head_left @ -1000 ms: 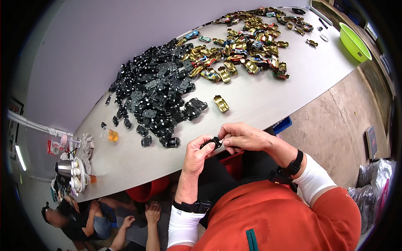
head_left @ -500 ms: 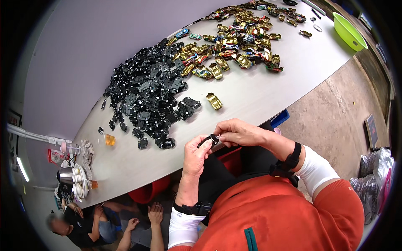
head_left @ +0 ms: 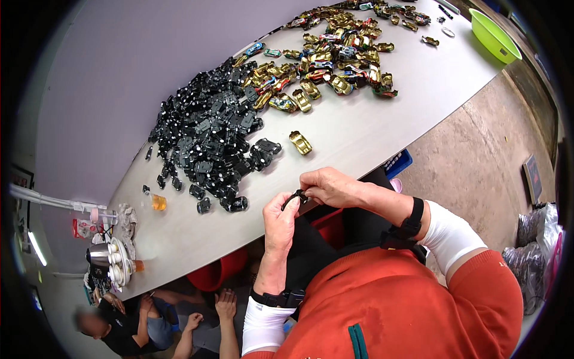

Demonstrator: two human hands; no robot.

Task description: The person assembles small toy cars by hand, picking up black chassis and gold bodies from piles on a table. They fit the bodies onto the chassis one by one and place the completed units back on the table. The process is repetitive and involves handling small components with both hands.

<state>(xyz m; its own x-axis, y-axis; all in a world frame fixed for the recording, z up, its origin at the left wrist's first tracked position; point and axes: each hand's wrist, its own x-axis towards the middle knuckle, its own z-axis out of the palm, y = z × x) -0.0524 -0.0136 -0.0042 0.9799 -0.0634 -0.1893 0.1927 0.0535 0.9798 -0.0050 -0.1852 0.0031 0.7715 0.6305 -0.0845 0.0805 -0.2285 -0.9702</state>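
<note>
Just off the table's near edge, my left hand (head_left: pixel 278 220) is closed around a black toy car chassis (head_left: pixel 295 198). The fingertips of my right hand (head_left: pixel 330 186) pinch at the chassis's right end; whatever small piece they hold is too hidden to make out. A single gold toy car body (head_left: pixel 300 143) lies on the table beyond my hands. To its left is a big heap of black toy car chassis (head_left: pixel 206 134). Farther back spreads a pile of gold and coloured toy car bodies (head_left: pixel 341 66).
A green basin (head_left: pixel 495 37) stands at the table's far right corner. At the left are a cup of amber drink (head_left: pixel 158 202) and a tray of white cups (head_left: pixel 122 269). Two people's arms show at lower left. A blue basket (head_left: pixel 397 163) sits below the table edge.
The view has shifted slightly. Both hands stay together at the chassis, which has turned a little; the right fingertips now press closer against it.
</note>
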